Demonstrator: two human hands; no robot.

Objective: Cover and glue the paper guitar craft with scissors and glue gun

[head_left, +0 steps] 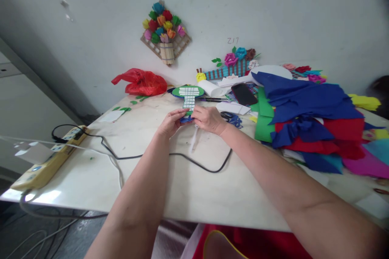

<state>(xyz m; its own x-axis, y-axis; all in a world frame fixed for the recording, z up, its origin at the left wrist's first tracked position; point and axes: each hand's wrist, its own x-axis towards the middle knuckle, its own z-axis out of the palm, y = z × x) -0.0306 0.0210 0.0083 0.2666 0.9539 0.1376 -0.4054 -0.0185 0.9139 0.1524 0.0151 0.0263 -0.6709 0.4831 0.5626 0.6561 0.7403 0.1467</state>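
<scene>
A paper craft piece [190, 98] lies before me, with a green oval top edged in blue and a stem of white strips crossed by dark lines. Its near end, green and blue, is between my hands. My left hand [172, 122] pinches that end from the left, thumb on top. My right hand [208, 119] presses on the same end from the right with its fingers closed. From under the right hand a whitish, translucent stick [193, 139] points toward me; its other end is hidden. The fingertips partly cover the blue part.
A yellow power strip [50, 164] with plugs stands at left, and a black cable [194, 162] loops across the table. Red plastic bag [142, 83], phone [244, 94] and rolled white paper [211, 88] lie behind. Coloured sheets [310, 101] pile up at right.
</scene>
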